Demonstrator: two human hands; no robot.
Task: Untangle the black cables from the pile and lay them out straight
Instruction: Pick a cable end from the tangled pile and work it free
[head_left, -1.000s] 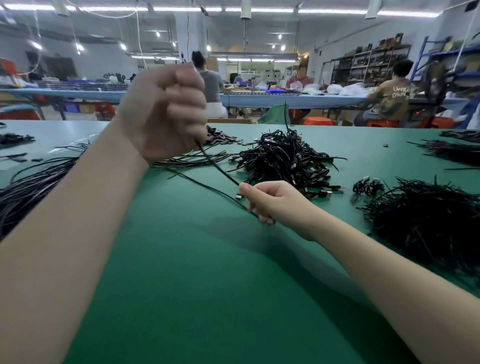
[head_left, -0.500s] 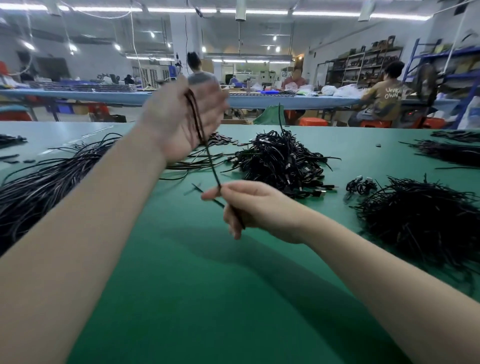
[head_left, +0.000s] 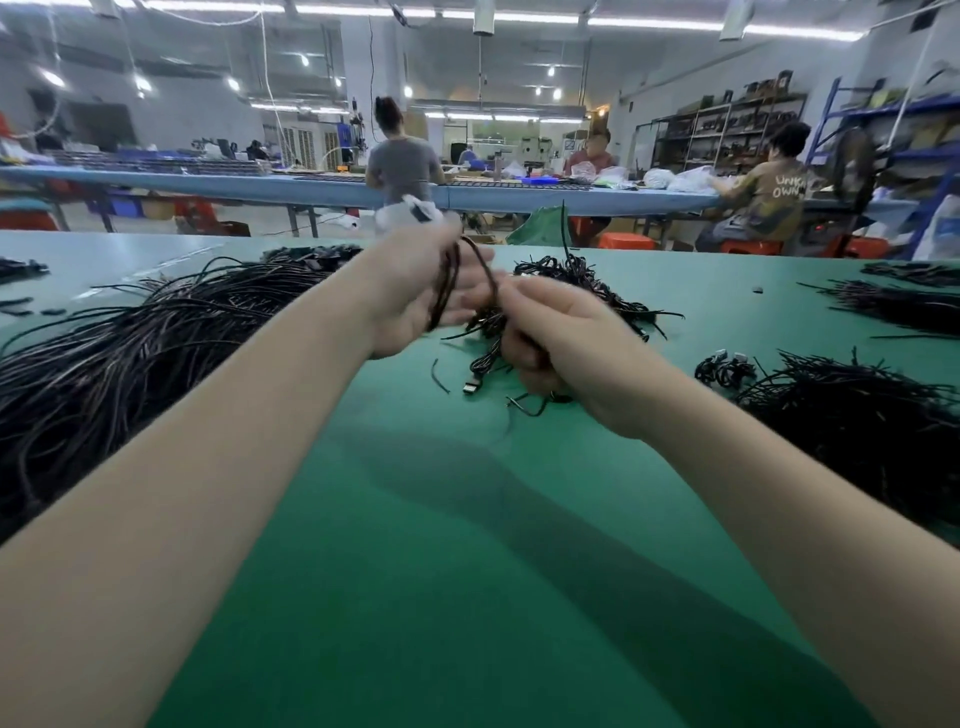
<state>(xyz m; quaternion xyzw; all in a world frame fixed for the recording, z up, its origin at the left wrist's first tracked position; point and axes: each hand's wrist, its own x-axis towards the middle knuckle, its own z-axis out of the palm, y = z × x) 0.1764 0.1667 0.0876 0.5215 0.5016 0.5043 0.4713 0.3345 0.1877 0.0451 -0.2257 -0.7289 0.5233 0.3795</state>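
Note:
My left hand (head_left: 410, 296) is raised over the green table (head_left: 467, 571), palm towards me and fingers stretched to the right. A few black cables (head_left: 445, 291) hang across that palm. One of them loops over to my right hand (head_left: 566, 338), which touches the left fingertips. The right fingers are curled round the cable strands, and the loose ends with a metal connector (head_left: 470, 387) dangle below. The tangled pile (head_left: 592, 283) lies just behind both hands, partly hidden by them.
A long bundle of straightened cables (head_left: 130, 343) lies at the left. A big dense pile (head_left: 857, 421) and a small coil (head_left: 724, 368) sit at the right, with another bundle (head_left: 898, 306) farther back. People work at a blue table (head_left: 260, 184) beyond.
My left hand went from a raised fist to a flat palm, dropped lower and moved right. My right hand moved up and forward to meet it, taking hold of the strands.

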